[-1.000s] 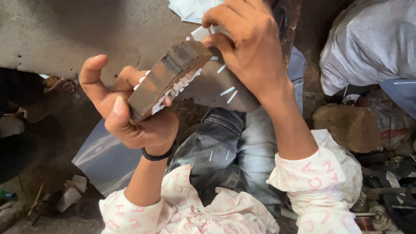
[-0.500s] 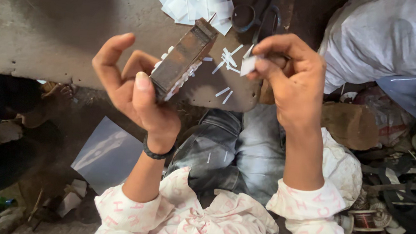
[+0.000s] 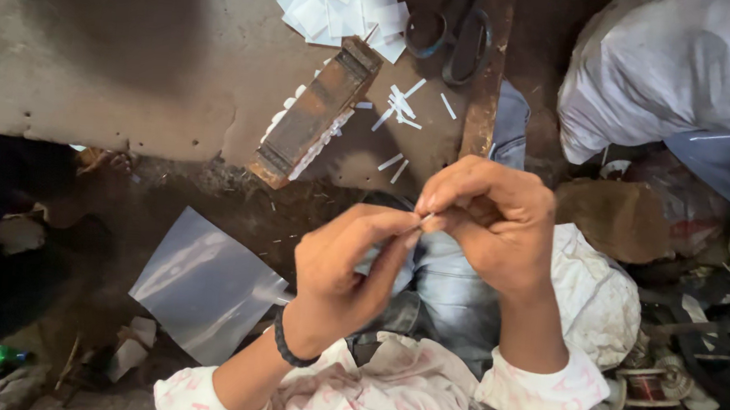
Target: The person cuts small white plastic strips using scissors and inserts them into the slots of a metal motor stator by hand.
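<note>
Clear plastic sheet (image 3: 202, 283) lies on the floor at eight o'clock from my hands, flat, untouched.

My left hand (image 3: 347, 264) is curled, thumb and forefinger pinched together at its two o'clock edge. It meets my right hand (image 3: 490, 219) there. Between the two pinches sits a small white strip (image 3: 424, 221); only a sliver of it shows, the rest is hidden by my fingertips. Both hands are closed on it, held over my lap, clear of the desk.

Judgement on the strip: very light, thin, probably paper or film, and bends easily. It offers almost no surface, so it must be taken by the ends between fingertip pads, with light pressure; a hard squeeze would crease it, a loose one would drop it.

On the desk (image 3: 134, 57) at eleven o'clock from my hands lies a brown metal block (image 3: 316, 114), set diagonally, apart from both hands. It looks heavy and rigid. At its one o'clock end rests a pile of white cut squares (image 3: 345, 13). Loose white strips (image 3: 403, 112) are scattered at three o'clock of the block. Black scissors (image 3: 452, 30) lie at the desk's far edge, at twelve o'clock from my right hand.

A white sack (image 3: 679, 74) stands at two o'clock, well apart.
</note>
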